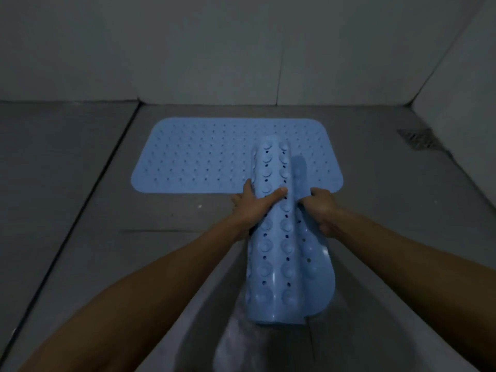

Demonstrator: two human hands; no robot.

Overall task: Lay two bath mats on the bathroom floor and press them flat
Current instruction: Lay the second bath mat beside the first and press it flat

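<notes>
One light blue perforated bath mat point(204, 157) lies flat on the grey tiled floor near the back wall. A second blue mat point(284, 253) is rolled lengthwise, its suction cups facing outward, and is held in the air in front of me, its far end over the flat mat. My left hand point(253, 208) grips the roll's left side with fingers over the top. On the right side, my right hand point(322, 208) pinches the loose edge of the same roll.
A floor drain grate point(417, 139) sits at the right by the wall. White tiled walls point(241, 49) close the back and right side. Dark grout lines cross the floor point(67, 183) on the left.
</notes>
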